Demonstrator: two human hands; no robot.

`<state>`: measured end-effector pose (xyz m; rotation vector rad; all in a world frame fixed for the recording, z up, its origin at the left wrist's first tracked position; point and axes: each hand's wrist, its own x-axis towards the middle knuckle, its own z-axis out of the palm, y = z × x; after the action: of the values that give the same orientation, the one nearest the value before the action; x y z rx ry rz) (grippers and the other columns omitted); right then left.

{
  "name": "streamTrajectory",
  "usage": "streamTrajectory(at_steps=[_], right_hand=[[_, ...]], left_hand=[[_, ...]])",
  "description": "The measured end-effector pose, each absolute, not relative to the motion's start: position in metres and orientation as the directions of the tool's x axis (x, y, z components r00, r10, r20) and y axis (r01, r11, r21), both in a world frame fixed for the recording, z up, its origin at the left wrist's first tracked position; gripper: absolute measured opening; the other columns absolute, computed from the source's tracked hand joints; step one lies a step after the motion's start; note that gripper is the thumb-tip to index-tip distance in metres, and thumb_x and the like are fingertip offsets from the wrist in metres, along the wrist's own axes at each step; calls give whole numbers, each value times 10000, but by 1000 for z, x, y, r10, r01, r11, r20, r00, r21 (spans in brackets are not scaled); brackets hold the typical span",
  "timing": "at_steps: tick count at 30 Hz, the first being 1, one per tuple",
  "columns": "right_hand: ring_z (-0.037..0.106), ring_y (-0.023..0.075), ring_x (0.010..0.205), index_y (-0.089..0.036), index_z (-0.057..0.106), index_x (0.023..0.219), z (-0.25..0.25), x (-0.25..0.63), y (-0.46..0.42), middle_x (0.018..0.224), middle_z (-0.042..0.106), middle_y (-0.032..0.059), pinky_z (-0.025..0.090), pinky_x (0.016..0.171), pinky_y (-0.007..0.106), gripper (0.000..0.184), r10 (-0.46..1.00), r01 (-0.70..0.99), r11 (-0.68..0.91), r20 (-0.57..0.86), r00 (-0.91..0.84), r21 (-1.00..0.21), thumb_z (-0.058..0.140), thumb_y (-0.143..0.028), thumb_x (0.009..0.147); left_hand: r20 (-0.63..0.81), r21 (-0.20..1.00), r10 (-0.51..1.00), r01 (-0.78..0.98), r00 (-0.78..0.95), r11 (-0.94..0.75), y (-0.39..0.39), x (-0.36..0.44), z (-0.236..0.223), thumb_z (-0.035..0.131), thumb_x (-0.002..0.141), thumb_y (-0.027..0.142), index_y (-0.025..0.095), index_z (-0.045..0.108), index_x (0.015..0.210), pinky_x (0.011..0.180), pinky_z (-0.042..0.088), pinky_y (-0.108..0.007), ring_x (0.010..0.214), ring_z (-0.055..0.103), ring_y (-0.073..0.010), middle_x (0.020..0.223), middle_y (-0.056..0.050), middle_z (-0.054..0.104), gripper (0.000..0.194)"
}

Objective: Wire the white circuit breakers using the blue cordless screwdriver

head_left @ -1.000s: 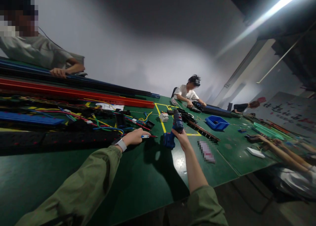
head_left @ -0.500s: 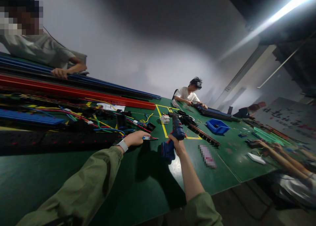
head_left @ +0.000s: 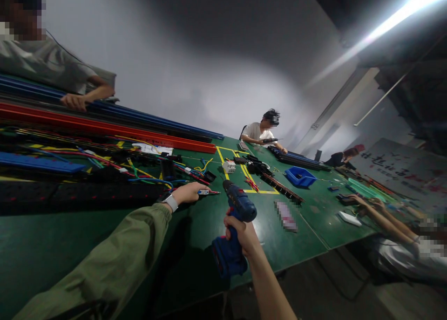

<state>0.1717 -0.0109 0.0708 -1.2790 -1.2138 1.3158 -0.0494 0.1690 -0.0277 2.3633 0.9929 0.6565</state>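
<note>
In my right hand (head_left: pixel 242 231) is a blue cordless drill (head_left: pixel 240 206), its fingers wrapped round the grip. The drill's dark chuck points forward and its battery base hangs over the table's near side. My left hand (head_left: pixel 187 193) pinches a slim white-and-blue piece (head_left: pixel 204 192) with a thin reddish tip pointing right; its exact kind is unclear. That hand sits at the right end of a long black strip with red dots (head_left: pixel 104 196). Just beyond it lie coloured wires (head_left: pixel 139 173). A white block like a circuit breaker (head_left: pixel 229 166) stands past the drill.
Red wire leads (head_left: pixel 252 184) and a copper-coloured strip (head_left: pixel 282 187) lie near yellow tape marks. Farther right are a blue bin (head_left: pixel 301 176) and a blurred pinkish object (head_left: pixel 285 216). Long red rail (head_left: pixel 157 138) runs at left. Co-workers' hands (head_left: pixel 75 101) are across the table and at right.
My right hand has drawn the drill back toward me and slightly left, raising it off the table area near the tape. My left hand keeps its hold, nearly still.
</note>
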Motion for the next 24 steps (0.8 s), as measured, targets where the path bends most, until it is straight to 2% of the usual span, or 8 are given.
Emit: streamTrajectory(at_steps=[7,14,24], right_hand=[[493,76,396,-195,535,885,83,174,-28,849,656,1,381,399,219,258,989,64,-121,-126,-73,-991,612,-270,651],[476,84,355,-163,559,809,80,172,-27,711,641,-2,357,381,233,194,974,72,-165,-174,-144,-984,593,-238,633],[476,86,340,-174,536,799,82,169,-25,684,623,-25,332,360,227,218,941,143,-263,-286,-182,-954,596,-239,599]], left_hand=[[240,586,739,513,629,-627,169,-49,-27,498,700,64,263,618,1242,982,417,-279,1131,585,-214,1232,-30,653,589],[217,565,747,543,629,-621,176,-51,-27,510,739,81,290,617,1248,1020,391,-284,1157,573,-215,1258,-14,640,561],[237,593,741,510,629,-623,177,-47,-29,488,770,100,268,627,1234,1009,397,-265,1168,568,-192,1251,-12,645,513]])
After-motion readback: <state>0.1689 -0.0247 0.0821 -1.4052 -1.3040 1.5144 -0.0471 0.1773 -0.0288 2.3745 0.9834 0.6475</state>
